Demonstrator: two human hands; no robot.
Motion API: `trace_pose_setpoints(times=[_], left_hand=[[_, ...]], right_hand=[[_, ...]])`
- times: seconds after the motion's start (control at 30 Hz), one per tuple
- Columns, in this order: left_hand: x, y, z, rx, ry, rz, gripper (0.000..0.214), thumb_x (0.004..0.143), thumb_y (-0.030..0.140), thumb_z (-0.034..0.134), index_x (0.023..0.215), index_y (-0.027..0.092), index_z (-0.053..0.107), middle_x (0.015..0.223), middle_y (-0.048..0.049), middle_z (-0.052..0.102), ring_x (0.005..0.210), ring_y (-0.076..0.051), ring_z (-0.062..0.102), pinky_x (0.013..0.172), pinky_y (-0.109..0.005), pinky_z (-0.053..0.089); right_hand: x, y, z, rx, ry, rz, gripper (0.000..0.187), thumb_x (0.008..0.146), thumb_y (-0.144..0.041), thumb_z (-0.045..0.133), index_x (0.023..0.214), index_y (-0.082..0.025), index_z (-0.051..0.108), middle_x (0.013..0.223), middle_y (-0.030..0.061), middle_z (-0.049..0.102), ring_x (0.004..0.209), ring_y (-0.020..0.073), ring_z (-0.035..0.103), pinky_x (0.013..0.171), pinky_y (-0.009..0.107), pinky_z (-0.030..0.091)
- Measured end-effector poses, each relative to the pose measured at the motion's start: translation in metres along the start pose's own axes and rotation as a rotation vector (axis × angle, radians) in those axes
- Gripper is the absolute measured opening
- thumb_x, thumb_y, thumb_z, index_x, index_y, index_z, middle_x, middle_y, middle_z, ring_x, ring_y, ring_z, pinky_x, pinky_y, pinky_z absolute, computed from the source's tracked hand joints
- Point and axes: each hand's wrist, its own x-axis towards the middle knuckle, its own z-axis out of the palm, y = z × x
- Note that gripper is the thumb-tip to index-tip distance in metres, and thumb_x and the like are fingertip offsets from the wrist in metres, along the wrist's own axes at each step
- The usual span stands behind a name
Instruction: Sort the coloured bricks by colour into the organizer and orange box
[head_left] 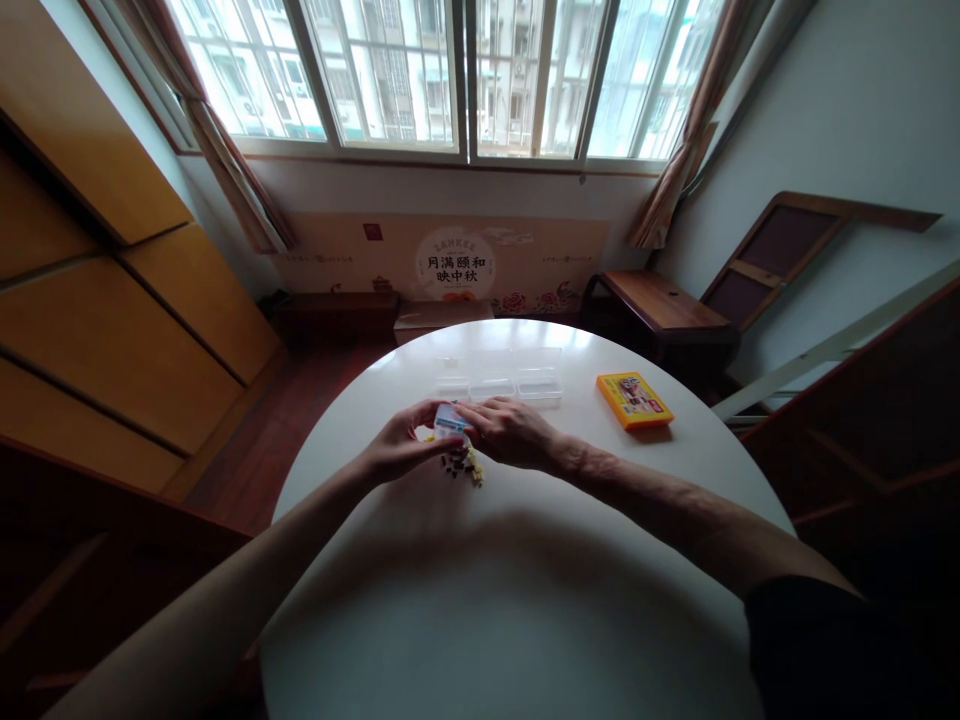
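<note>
My left hand is closed around a small see-through packet with a blue strip; whether it is a bag or a little box I cannot tell. From the other side my right hand reaches over, its fingers bent against the packet's right edge. Just below both hands, a loose pile of small dark and pale yellow building bricks lies on the white round table. Beyond the hands stands a see-through plastic sorting tray with several compartments, partly hidden by my fingers.
To the right on the table lies a flat yellow box with a printed picture. Behind the table are a wooden bench and a cardboard box under the window. Wooden cabinets line the left side.
</note>
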Motion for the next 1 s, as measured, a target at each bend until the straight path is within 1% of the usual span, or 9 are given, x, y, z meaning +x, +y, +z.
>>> trace_pose_setpoints(times=[0.1, 0.17, 0.23, 0.33, 0.43, 0.5, 0.67, 0.8, 1.0], left_hand=[[-0.003, -0.003, -0.005, 0.029, -0.046, 0.045, 0.054, 0.091, 0.051, 0.088, 0.132, 0.018, 0.076, 0.131, -0.0136, 0.08, 0.115, -0.03, 0.076, 0.101, -0.043, 0.063], [-0.004, -0.005, -0.01, 0.065, -0.052, 0.045, 0.053, 0.091, 0.052, 0.089, 0.129, 0.018, 0.076, 0.126, -0.0133, 0.081, 0.112, -0.029, 0.077, 0.099, -0.043, 0.063], [-0.004, -0.006, -0.016, 0.131, -0.038, 0.042, 0.057, 0.087, 0.054, 0.092, 0.128, 0.018, 0.076, 0.12, -0.0123, 0.082, 0.108, -0.028, 0.077, 0.099, -0.043, 0.063], [-0.003, -0.006, -0.027, 0.243, 0.001, 0.042, 0.065, 0.083, 0.059, 0.094, 0.13, 0.019, 0.074, 0.122, -0.0118, 0.081, 0.11, -0.028, 0.076, 0.103, -0.046, 0.063], [-0.002, -0.001, -0.039, 0.333, 0.04, 0.07, 0.073, 0.081, 0.064, 0.093, 0.134, 0.019, 0.072, 0.125, -0.0122, 0.08, 0.113, -0.029, 0.076, 0.107, -0.049, 0.063], [0.0, 0.005, -0.045, 0.391, 0.035, 0.117, 0.076, 0.082, 0.064, 0.093, 0.139, 0.019, 0.071, 0.129, -0.0128, 0.079, 0.116, -0.03, 0.075, 0.108, -0.049, 0.063], [0.005, 0.022, -0.049, 0.535, -0.085, 0.277, 0.073, 0.088, 0.057, 0.091, 0.148, 0.022, 0.07, 0.134, -0.0145, 0.076, 0.12, -0.03, 0.074, 0.108, -0.044, 0.062], [0.009, 0.032, -0.047, 0.658, -0.171, 0.323, 0.07, 0.094, 0.05, 0.087, 0.156, 0.027, 0.065, 0.136, -0.0134, 0.075, 0.117, -0.03, 0.075, 0.103, -0.041, 0.062], [0.016, 0.034, -0.044, 0.737, -0.239, 0.368, 0.076, 0.094, 0.046, 0.085, 0.164, 0.031, 0.058, 0.145, -0.0128, 0.072, 0.124, -0.033, 0.073, 0.106, -0.043, 0.06]], right_hand=[[0.002, 0.0, -0.001, 0.085, 0.029, 0.033, 0.041, 0.12, -0.031, 0.042, 0.151, -0.018, 0.065, 0.128, 0.0165, 0.082, 0.109, 0.0285, 0.08, 0.103, 0.045, 0.06], [0.004, 0.0, -0.004, 0.127, 0.029, 0.029, 0.041, 0.12, -0.032, 0.041, 0.152, -0.02, 0.064, 0.128, 0.0153, 0.081, 0.111, 0.0285, 0.079, 0.104, 0.045, 0.06], [0.004, 0.002, -0.007, 0.162, 0.025, 0.035, 0.041, 0.12, -0.03, 0.039, 0.151, -0.02, 0.064, 0.128, 0.0149, 0.081, 0.113, 0.029, 0.078, 0.102, 0.045, 0.06], [0.002, 0.008, -0.006, 0.199, 0.037, 0.095, 0.038, 0.118, -0.025, 0.041, 0.148, -0.017, 0.062, 0.124, 0.0162, 0.08, 0.109, 0.0292, 0.077, 0.095, 0.042, 0.062], [-0.003, 0.016, 0.001, 0.226, 0.051, 0.167, 0.034, 0.113, -0.019, 0.046, 0.145, -0.016, 0.058, 0.123, 0.0162, 0.081, 0.104, 0.0275, 0.078, 0.091, 0.04, 0.062], [-0.007, 0.02, 0.008, 0.271, 0.067, 0.193, 0.033, 0.109, -0.017, 0.05, 0.141, -0.018, 0.056, 0.125, 0.0144, 0.081, 0.106, 0.0254, 0.079, 0.091, 0.039, 0.062], [-0.015, 0.021, 0.018, 0.39, 0.126, 0.273, 0.036, 0.098, -0.011, 0.058, 0.133, -0.022, 0.056, 0.125, 0.0108, 0.083, 0.106, 0.0228, 0.081, 0.092, 0.037, 0.062], [-0.02, 0.019, 0.018, 0.435, 0.129, 0.331, 0.035, 0.096, -0.011, 0.06, 0.129, -0.023, 0.057, 0.119, 0.0097, 0.083, 0.102, 0.0227, 0.08, 0.089, 0.035, 0.061], [-0.026, 0.019, 0.018, 0.397, 0.14, 0.374, 0.033, 0.094, -0.014, 0.059, 0.126, -0.023, 0.057, 0.096, 0.0035, 0.078, 0.078, 0.02, 0.072, 0.074, 0.029, 0.053]])
